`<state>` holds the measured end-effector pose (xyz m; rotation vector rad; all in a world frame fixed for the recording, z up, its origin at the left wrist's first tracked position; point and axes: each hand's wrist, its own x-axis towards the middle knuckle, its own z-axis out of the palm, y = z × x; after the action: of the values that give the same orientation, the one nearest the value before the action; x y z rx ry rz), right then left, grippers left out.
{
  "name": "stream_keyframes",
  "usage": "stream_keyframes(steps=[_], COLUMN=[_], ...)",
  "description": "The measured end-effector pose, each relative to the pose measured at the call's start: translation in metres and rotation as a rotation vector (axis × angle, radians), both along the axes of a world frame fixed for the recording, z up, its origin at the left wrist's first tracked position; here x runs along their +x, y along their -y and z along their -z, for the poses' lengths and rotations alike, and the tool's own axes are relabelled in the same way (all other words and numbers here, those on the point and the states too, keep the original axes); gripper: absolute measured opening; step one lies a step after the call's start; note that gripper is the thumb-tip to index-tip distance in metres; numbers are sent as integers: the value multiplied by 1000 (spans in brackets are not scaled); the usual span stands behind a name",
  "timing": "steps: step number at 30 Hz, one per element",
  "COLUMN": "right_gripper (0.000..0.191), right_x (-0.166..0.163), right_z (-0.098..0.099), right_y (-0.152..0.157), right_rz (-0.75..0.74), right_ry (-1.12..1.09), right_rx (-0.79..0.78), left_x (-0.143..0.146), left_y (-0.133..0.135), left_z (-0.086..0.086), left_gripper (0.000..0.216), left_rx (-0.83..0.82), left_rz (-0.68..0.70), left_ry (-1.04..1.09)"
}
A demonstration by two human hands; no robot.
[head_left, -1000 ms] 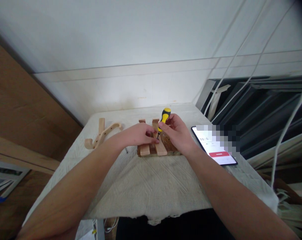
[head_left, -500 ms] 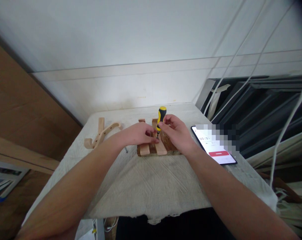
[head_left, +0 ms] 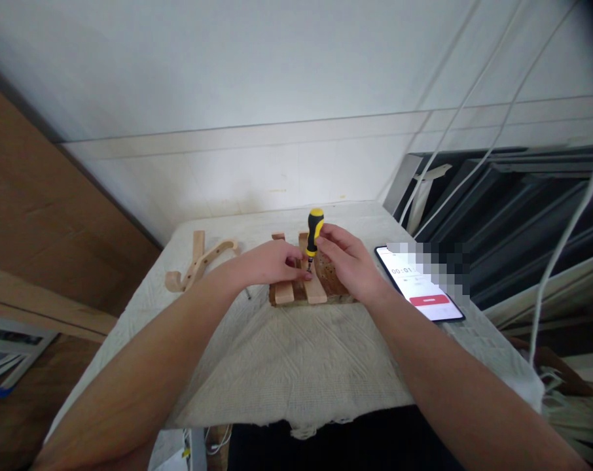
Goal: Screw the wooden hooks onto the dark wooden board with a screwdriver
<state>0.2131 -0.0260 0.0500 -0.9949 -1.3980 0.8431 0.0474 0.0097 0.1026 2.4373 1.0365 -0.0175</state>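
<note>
A yellow and black screwdriver (head_left: 315,230) stands nearly upright, its tip down on a pale wooden piece (head_left: 316,291). My right hand (head_left: 344,256) pinches the handle from the right side. Beside the tip, my left hand (head_left: 279,261) has its thumb and forefinger closed around the spot where the bit meets the wood; whatever is between them is too small to make out. A second pale wooden strip (head_left: 285,292) lies to the left, partly under my left hand. Both pieces rest on a darker, rough wooden board (head_left: 333,280).
Joined curved wooden pieces with holes (head_left: 201,265) lie at the left on the cloth-covered table (head_left: 296,353). A small screw (head_left: 248,294) is near my left wrist. On the right lies a phone (head_left: 419,284) showing a timer. White cables (head_left: 566,242) hang beside dark panels (head_left: 537,203).
The screwdriver's handle has turned, showing more black on its left, and leans slightly further left. My right fingers have shifted on it. My left hand stays in place.
</note>
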Motion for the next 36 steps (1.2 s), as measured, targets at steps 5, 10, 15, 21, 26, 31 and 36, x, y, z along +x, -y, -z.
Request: stream_keyframes(steps=[5, 10, 15, 21, 26, 31, 36], right_gripper=[26, 21, 25, 45, 26, 28, 22], right_x=[-1, -4, -3, -2, -5, -1, 2], right_z=[5, 6, 1, 0, 0, 8, 10], right_y=[-3, -3, 0, 5, 6, -3, -6], right_rz=[12, -69, -70, -93, -134, -20, -24], right_ry=[21, -128, -97, 82, 211, 126, 185], right_rx=[0, 37, 15, 8, 47, -10, -10], left_x=[-1, -1, -1, -3, -3, 0, 1], left_y=[0, 0, 0, -2, -3, -1, -2], left_z=[0, 0, 0, 6, 11, 8, 6], left_gripper=[30, 32, 32, 32, 23, 30, 28], left_rx=[18, 22, 16, 24, 54, 47, 72], left_rz=[15, 16, 25, 27, 25, 36, 31], left_ry=[-31, -44, -14, 25, 73, -3, -1])
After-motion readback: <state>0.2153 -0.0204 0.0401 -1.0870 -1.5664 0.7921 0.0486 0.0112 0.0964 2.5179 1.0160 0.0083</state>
